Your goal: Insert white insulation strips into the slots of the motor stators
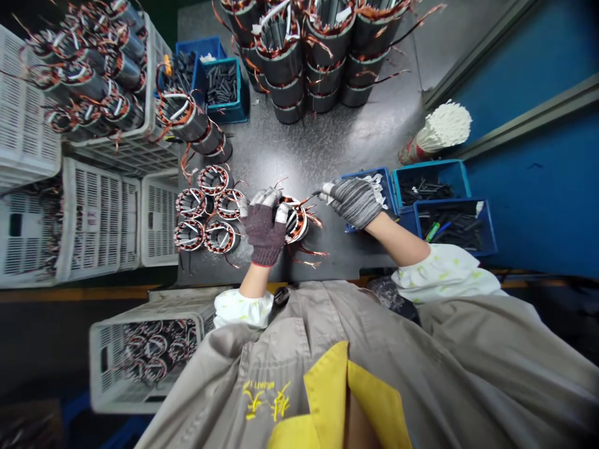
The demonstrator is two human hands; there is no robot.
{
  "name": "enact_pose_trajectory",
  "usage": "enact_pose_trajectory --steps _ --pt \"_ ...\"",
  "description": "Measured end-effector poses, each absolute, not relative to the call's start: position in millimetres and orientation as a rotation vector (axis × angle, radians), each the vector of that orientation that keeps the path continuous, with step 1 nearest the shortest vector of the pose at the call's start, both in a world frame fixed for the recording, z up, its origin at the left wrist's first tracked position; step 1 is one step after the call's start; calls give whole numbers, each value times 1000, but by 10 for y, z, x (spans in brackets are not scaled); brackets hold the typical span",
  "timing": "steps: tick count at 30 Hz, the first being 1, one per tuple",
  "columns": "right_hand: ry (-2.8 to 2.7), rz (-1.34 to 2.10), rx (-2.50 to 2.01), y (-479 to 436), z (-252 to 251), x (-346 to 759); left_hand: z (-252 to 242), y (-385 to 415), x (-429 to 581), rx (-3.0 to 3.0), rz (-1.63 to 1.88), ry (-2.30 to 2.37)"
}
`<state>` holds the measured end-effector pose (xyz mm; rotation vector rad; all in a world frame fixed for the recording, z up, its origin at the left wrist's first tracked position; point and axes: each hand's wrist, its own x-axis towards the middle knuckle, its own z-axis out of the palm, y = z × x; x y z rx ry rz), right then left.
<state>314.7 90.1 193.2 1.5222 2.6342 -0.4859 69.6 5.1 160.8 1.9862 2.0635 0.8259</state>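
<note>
A motor stator (296, 226) with copper windings and white lacing stands on the grey table in front of me, loose wire ends spreading to its right. My left hand (265, 226), in a dark maroon glove with pale fingertips, grips the stator's left side, covering part of it. Gloved in grey stripes, my right hand (353, 201) is to the right of the stator, its fingers pinched on a thin dark sleeve (317, 193) that points toward the wires. To the left of my left hand, several short stators (219, 237) stand close together on the table.
Stacked stators (287, 93) rise at the back, with another stack (206, 134) at left. Blue bins (489, 227) of dark sleeves sit right, near a bundle of white strips (444, 128). A teal bin (239, 93) stands behind. White crates (100, 218) line the left.
</note>
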Motion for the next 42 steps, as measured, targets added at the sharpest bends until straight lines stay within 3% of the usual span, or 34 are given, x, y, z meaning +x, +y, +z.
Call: enact_pose_trajectory --steps 31,34,42 --pt "2709 -504 1511 796 2036 3264 1616 189 530 2021 854 1909" --pt "2862 -674 1504 843 1905 3371 1611 187 524 2031 865 1902" --pt "2991 -1525 1848 851 1525 3402 1618 193 528 2016 856 1903"
